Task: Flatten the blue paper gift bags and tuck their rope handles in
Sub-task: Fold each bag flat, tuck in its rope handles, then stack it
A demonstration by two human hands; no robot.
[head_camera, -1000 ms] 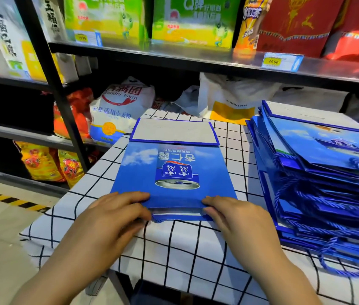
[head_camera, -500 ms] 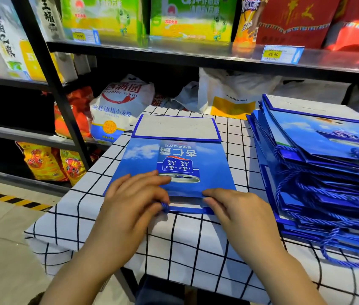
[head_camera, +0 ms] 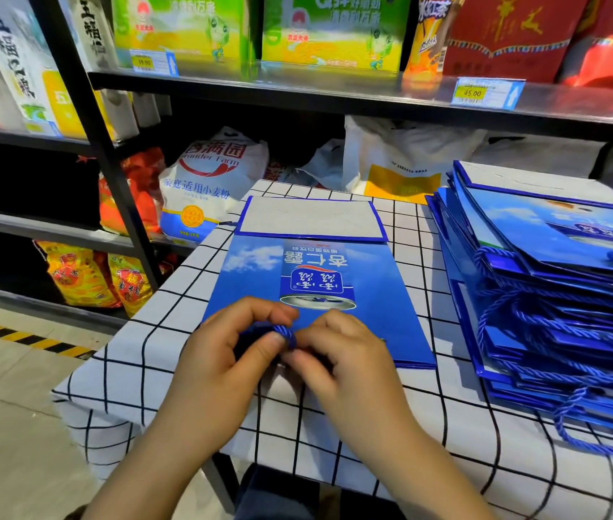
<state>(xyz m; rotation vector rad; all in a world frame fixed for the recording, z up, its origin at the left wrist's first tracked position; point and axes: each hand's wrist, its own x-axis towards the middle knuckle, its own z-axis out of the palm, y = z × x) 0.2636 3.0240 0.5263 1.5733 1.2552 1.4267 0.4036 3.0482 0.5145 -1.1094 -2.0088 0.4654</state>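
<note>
Blue rope handle (head_camera: pixel 284 334) sits bunched btwn my two hands at the near edge of the gift bag (head_camera: pixel 316 287). L hand (head_camera: pixel 229 354): thumb + curled fingers pinch the rope. R hand (head_camera: pixel 346 354): fingers curled too, tips on the same bit of rope. Both cover the bag's mouth, so I can't tell how much rope is inside. Bag lies flat on the worktop (head_camera: pixel 410 425), print side up, w/ its grey base flap (head_camera: pixel 310 219) folded out at the far end.

Around it: on my right is a stack of blue bags (head_camera: pixel 567 234), just beside the flat one but apart from it. The stack is piled unevenly, w/ loose rope loops (head_camera: pixel 522 320) spilling out the near side. One loop trails onto the worktop's checked cloth.

Behind the worktop stands a black shelf rack (head_camera: pixel 335 91). Top shelf holds green boxes (head_camera: pixel 335 31) and red boxes (head_camera: pixel 515 35), w/ a price tag (head_camera: pixel 485 92) on its front lip. Under that shelf are a white flour sack (head_camera: pixel 211 182) at left and a white plastic bag (head_camera: pixel 402 170) w/ a yellow panel, right behind the worktop's far edge; contents not visible. Lower left shelf holds yellow-red packets (head_camera: pixel 79 275). Floor (head_camera: pixel 4 425) at left has a yellow-black stripe.
</note>
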